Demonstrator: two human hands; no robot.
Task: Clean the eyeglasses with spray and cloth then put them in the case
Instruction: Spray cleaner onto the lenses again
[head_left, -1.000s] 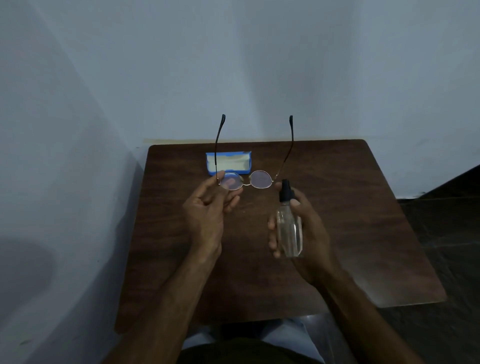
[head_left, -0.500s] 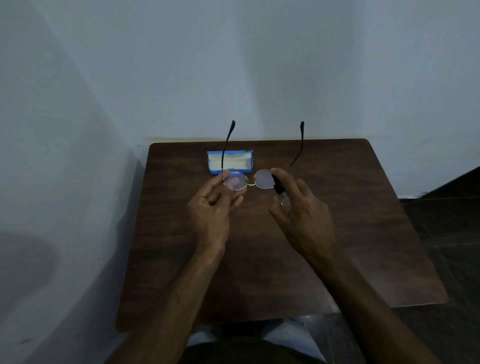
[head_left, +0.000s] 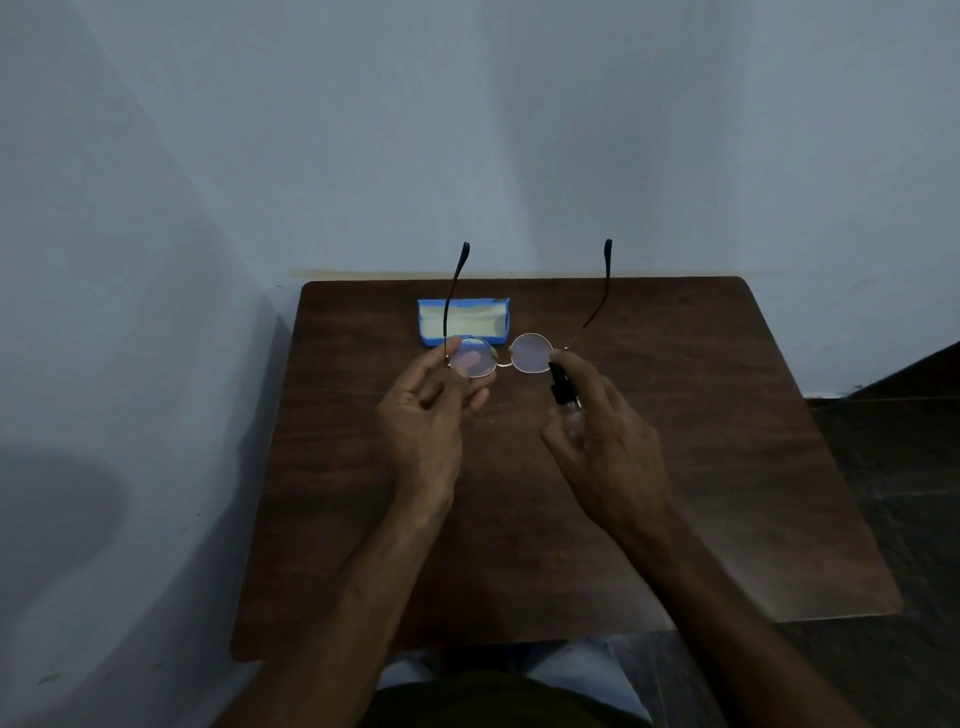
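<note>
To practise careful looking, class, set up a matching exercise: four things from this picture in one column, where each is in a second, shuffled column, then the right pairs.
Things:
1. eyeglasses
2. spray bottle
3. blue case
4. table

Places:
A. lying open near the table's far edge
B. held in the left hand
C. held in the right hand
D. standing against the wall

Pairs: 1-B, 2-C, 3-A, 4-D

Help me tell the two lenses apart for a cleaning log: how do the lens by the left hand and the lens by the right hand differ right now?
The left round lens of the thin metal-framed eyeglasses is pinched at its outer edge by the left hand, fingers showing through it. The right round lens is unheld; the black nozzle of the clear spray bottle in the right hand sits beside it. Both are round and raised above the brown wooden table.
</note>
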